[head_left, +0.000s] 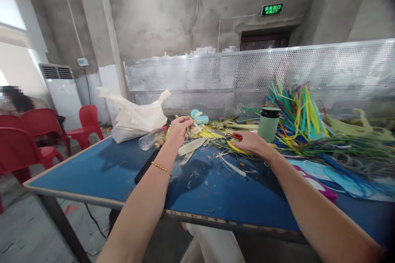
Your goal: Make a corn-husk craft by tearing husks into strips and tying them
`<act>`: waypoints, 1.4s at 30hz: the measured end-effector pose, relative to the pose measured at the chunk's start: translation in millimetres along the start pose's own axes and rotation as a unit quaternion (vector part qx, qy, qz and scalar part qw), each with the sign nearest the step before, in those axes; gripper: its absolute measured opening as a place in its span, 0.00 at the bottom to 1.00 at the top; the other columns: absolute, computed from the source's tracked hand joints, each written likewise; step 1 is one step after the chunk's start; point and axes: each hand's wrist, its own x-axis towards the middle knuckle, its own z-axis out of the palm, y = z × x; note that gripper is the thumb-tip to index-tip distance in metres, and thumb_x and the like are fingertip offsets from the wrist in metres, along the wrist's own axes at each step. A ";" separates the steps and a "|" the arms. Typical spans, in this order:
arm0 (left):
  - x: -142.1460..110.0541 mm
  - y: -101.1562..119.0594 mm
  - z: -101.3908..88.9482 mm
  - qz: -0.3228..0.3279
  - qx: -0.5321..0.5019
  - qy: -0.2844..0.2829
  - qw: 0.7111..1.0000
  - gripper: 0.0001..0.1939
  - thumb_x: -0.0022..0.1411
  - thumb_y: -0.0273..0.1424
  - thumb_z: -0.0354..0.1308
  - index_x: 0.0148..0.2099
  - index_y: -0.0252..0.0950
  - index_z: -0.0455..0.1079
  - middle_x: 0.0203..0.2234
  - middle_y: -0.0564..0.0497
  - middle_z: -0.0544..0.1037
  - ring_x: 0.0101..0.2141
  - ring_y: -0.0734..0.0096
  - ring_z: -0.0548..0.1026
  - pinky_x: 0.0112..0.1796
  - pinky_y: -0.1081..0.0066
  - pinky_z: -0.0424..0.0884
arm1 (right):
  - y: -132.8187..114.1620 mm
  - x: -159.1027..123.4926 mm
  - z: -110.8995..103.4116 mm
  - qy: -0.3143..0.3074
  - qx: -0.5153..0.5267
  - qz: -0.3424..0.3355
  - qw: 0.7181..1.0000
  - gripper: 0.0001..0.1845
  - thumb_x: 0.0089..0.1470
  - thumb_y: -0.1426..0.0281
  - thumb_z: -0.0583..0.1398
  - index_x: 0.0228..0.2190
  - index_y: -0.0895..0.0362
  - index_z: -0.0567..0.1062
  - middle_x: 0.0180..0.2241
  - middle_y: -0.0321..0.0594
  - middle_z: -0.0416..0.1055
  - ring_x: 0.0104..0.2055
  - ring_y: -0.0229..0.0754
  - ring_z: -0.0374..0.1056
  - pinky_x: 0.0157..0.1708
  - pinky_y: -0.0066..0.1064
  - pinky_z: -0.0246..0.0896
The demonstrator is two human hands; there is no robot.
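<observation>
A: Where is the hand tool with red and yellow handles (237,147)?
B: Just left of the pale green canister with a black lid (268,126), above the blue worktop (197,191). The right hand (249,143) has its grip closed around the handles, which stand apart.

A: And the left hand (182,126)?
B: Farther left of the canister, its grip pinched on a thin, pale strip (195,124).

A: What lies around them?
B: Loose pale husk-like pieces (193,147) between the hands, left of the canister. Beyond the left hand, a clear plastic bottle (150,140) lies on its side near a crumpled white plastic bag (138,118).

A: On the canister's other side?
B: A bundle of multicoloured strips (304,112), and nearer the worktop's front, a pink-and-white packet (321,185), partly covered.
</observation>
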 end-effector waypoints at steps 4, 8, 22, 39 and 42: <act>3.9 -1.6 -3.9 0.025 0.024 0.013 0.999 0.11 0.39 0.26 0.67 0.29 0.31 0.71 0.19 0.56 0.72 0.19 0.81 0.67 0.21 0.77 0.60 | 6.7 0.4 -7.2 0.043 0.104 0.027 0.993 0.26 0.49 0.58 0.61 0.46 0.59 0.77 0.44 0.50 0.78 0.44 0.52 0.73 0.42 0.37 0.66; 7.1 -7.2 -5.1 0.053 0.088 0.038 0.994 0.07 0.41 0.25 0.64 0.28 0.31 0.71 0.16 0.57 0.70 0.18 0.81 0.65 0.22 0.77 0.57 | 6.2 -4.2 -14.6 0.096 0.169 0.012 0.981 0.24 0.44 0.58 0.65 0.41 0.59 0.78 0.38 0.48 0.79 0.38 0.49 0.75 0.39 0.37 0.68; -1.9 -14.4 3.7 0.063 0.170 0.005 0.983 0.06 0.42 0.27 0.63 0.27 0.31 0.73 0.15 0.56 0.68 0.19 0.81 0.61 0.22 0.76 0.52 | -40.3 -26.2 -19.2 0.126 0.141 -0.157 0.969 0.24 0.51 0.59 0.64 0.49 0.54 0.79 0.34 0.42 0.78 0.34 0.44 0.70 0.35 0.32 0.61; -2.1 -11.6 4.4 0.045 0.121 0.004 0.992 0.06 0.40 0.26 0.62 0.26 0.30 0.72 0.16 0.56 0.67 0.19 0.82 0.60 0.23 0.75 0.52 | -33.6 -24.8 -18.2 0.110 0.166 -0.195 0.960 0.22 0.52 0.66 0.63 0.49 0.53 0.80 0.41 0.40 0.81 0.40 0.47 0.75 0.41 0.34 0.66; -2.3 -11.3 4.2 0.038 0.115 0.000 0.993 0.06 0.40 0.26 0.63 0.26 0.30 0.72 0.17 0.56 0.68 0.19 0.82 0.61 0.23 0.75 0.53 | -33.8 -25.7 -19.8 0.113 0.154 -0.195 0.962 0.22 0.52 0.65 0.63 0.50 0.52 0.80 0.41 0.40 0.81 0.40 0.47 0.75 0.40 0.34 0.66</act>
